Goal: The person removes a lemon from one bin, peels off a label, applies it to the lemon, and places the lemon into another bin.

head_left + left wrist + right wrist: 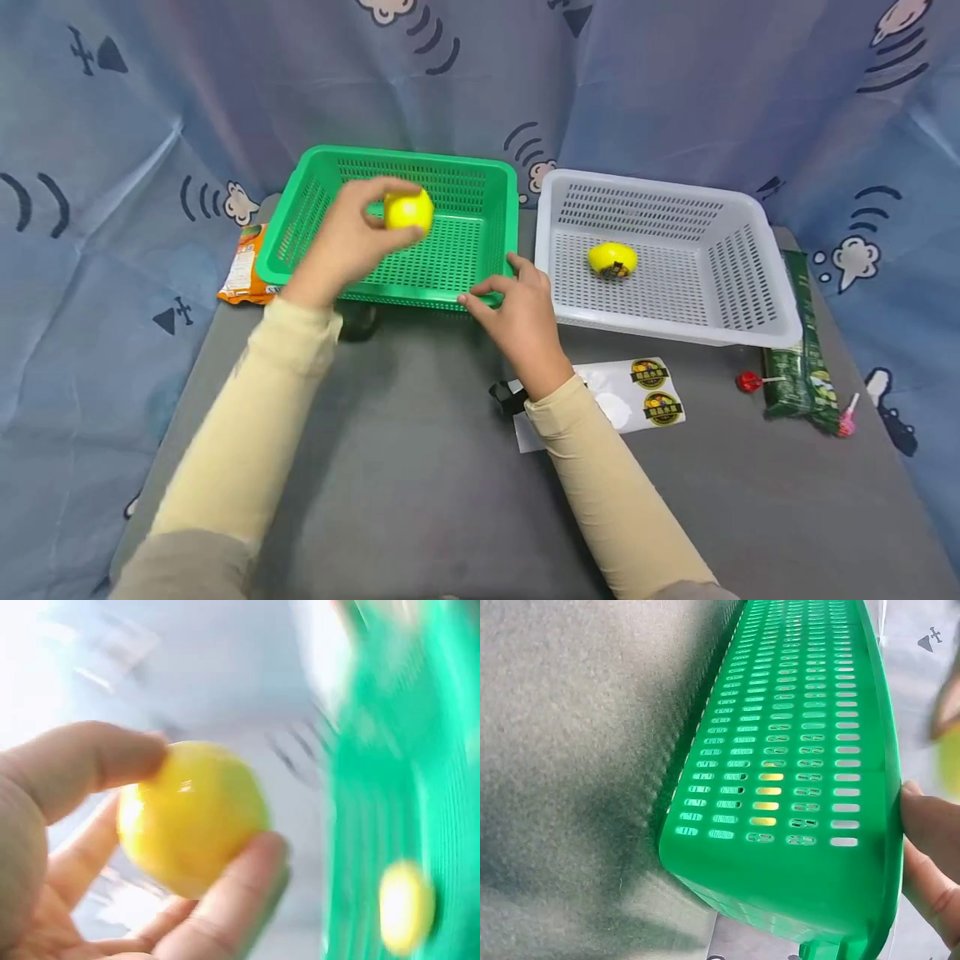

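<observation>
Head view: left hand (352,237) holds a yellow ball (408,211) in a fingertip grip, raised over the green basket (480,171) at far left of the grey worktop (420,467). Right hand (521,312) rests relaxed, fingers on the basket's near right corner, holding nothing closed. A second yellow ball (612,259), dark label on it, lies in the white basket (750,275) to the right; sticker sheet (637,392) sits near that hand's wrist. Left wrist view: ball (191,817) is pinched between thumb (82,761) above and fingers (240,892) below; surface is glossy and smooth, so likely slippery, and probably light and hard, judging by the loose pinch. Best hold looks like opposing pads across its widest part. View is motion-blurred; a yellow blob (405,907) shows against the green mesh, can't tell what. Right wrist view: fingertips (930,847) touch the green basket's rim (889,787); thin perforated plastic, probably light and slightly flexible, rim is the stiffest place to hold.
</observation>
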`<state>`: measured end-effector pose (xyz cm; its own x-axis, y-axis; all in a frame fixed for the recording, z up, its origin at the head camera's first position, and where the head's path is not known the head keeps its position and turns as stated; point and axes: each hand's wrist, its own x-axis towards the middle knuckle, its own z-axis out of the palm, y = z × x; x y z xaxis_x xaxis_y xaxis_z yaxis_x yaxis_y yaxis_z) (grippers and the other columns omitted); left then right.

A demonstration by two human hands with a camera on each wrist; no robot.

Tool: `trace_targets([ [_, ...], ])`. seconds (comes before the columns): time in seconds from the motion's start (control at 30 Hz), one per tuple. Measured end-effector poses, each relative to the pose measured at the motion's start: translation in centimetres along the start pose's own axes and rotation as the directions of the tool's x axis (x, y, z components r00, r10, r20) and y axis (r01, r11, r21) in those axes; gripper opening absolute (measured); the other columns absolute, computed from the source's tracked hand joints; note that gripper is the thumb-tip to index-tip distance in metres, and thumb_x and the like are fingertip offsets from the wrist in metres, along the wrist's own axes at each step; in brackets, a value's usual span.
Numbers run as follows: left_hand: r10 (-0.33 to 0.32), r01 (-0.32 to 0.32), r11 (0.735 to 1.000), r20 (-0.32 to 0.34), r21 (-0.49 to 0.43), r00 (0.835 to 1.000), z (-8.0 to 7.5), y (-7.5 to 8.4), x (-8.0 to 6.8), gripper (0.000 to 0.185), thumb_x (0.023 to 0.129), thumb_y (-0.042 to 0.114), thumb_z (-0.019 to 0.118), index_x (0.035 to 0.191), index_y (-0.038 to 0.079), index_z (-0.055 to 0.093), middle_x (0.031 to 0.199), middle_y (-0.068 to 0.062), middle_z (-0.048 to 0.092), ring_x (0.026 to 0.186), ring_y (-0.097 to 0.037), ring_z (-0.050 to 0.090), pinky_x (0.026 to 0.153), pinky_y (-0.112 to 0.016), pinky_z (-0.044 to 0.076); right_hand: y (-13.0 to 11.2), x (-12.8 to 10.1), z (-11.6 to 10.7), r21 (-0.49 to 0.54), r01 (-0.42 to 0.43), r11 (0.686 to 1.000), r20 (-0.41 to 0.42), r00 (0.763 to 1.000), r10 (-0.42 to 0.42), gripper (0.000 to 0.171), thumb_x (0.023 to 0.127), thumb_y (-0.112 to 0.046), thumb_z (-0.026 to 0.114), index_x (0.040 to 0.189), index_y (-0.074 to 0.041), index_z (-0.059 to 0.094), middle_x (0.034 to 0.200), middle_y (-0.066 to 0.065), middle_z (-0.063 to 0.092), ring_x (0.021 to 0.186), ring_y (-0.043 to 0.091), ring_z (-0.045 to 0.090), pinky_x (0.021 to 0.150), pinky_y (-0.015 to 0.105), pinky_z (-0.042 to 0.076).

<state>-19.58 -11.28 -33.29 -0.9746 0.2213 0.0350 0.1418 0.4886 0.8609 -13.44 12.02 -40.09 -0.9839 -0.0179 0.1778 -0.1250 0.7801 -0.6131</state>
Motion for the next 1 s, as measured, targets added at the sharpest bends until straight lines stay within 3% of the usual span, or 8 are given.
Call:
trace_targets([
  [0.07,0.045,-0.047,0.996,-0.021,-0.076,0.999,2.4,0.5,-4.8,0.048,0.093,0.011,0.083,0.139,0.013,0.07,0.144,-0.013,0.05,0.113,-0.035,0.061,0.092,-0.045,0.057,0.1,0.0,-0.5,-0.014,0.008,1.0,-0.015,1.0,-0.008,0.025,0.092,-0.035,0.086,0.101,-0.011,0.086,0.158,0.024,0.046,0.146,0.048,0.036,0.115,0.057,0.039],
  [0.13,0.023,-0.026,0.997,-0.045,-0.074,0.999,5.2,0.0,-8.9,0.048,0.09,0.008,0.085,0.136,0.013,0.072,0.141,-0.014,0.049,0.111,-0.036,0.062,0.089,-0.046,0.059,0.2,0.1,-0.8,-0.028,0.018,0.999,-0.028,0.999,-0.019,0.026,0.091,-0.035,0.087,0.101,-0.011,0.085,0.157,0.024,0.047,0.146,0.048,0.037,0.116,0.058,0.037],
  [0.27,-0.014,0.017,0.997,-0.05,0.069,0.999,11.0,-2.7,-12.8,0.047,0.088,0.007,0.087,0.133,0.012,0.074,0.139,-0.017,0.05,0.116,-0.037,0.061,0.092,-0.048,0.057,0.2,0.4,-1.1,-0.035,0.022,0.999,-0.032,0.999,-0.024,0.028,0.092,-0.037,0.086,0.103,-0.01,0.085,0.158,0.024,0.047,0.146,0.048,0.037,0.117,0.058,0.036],
  [0.43,0.091,-0.063,0.954,-0.084,0.293,0.992,14.7,-3.6,-13.5,0.05,0.084,0.011,0.091,0.132,0.014,0.076,0.141,-0.022,0.053,0.121,-0.044,0.052,0.097,-0.056,0.05,0.6,0.3,-2.3,-0.001,0.017,1.0,0.019,1.0,-0.017,0.031,0.098,-0.038,0.079,0.113,-0.011,0.083,0.161,0.022,0.044,0.146,0.047,0.039,0.116,0.061,0.036],
  [0.57,0.271,-0.197,0.903,-0.149,0.382,0.951,15.9,-2.0,-13.6,0.048,0.084,0.012,0.091,0.13,0.016,0.076,0.144,-0.02,0.056,0.127,-0.044,0.046,0.098,-0.059,0.045,2.2,-1.8,-5.7,0.132,0.0,0.991,-0.053,0.999,0.007,0.03,0.106,-0.03,0.069,0.121,-0.006,0.078,0.155,0.015,0.053,0.135,0.04,0.055,0.111,0.057,0.044],
  [0.67,0.365,-0.312,0.877,-0.086,0.365,0.927,17.9,-0.9,-13.7,0.041,0.087,0.013,0.088,0.127,0.016,0.076,0.141,-0.017,0.06,0.123,-0.039,0.052,0.096,-0.054,0.046,4.2,-4.5,-8.3,0.187,-0.034,0.982,-0.155,0.986,0.063,0.028,0.107,-0.024,0.066,0.121,-0.002,0.076,0.142,0.011,0.064,0.121,0.031,0.065,0.1,0.05,0.052],
  [0.77,0.352,-0.337,0.862,0.033,0.377,0.936,20.6,-0.5,-13.4,0.039,0.091,0.018,0.085,0.129,0.017,0.075,0.139,-0.016,0.062,0.118,-0.034,0.055,0.092,-0.047,0.047,6.3,-7.3,-9.7,0.141,-0.125,0.982,-0.153,0.977,0.146,0.032,0.108,-0.028,0.063,0.126,-0.003,0.074,0.128,0.012,0.069,0.11,0.029,0.066,0.089,0.047,0.053],
  [1.0,0.162,-0.223,0.874,0.172,0.431,0.972,24.6,-1.2,-11.5,0.056,0.089,0.035,0.088,0.142,0.028,0.068,0.127,-0.007,0.058,0.114,-0.026,0.045,0.082,-0.039,0.036,10.4,-11.7,-9.3,-0.007,-0.324,0.946,0.08,0.943,0.323,0.045,0.11,-0.036,0.057,0.139,-0.003,0.066,0.126,0.021,0.068,0.109,0.037,0.064,0.084,0.051,0.052],
])
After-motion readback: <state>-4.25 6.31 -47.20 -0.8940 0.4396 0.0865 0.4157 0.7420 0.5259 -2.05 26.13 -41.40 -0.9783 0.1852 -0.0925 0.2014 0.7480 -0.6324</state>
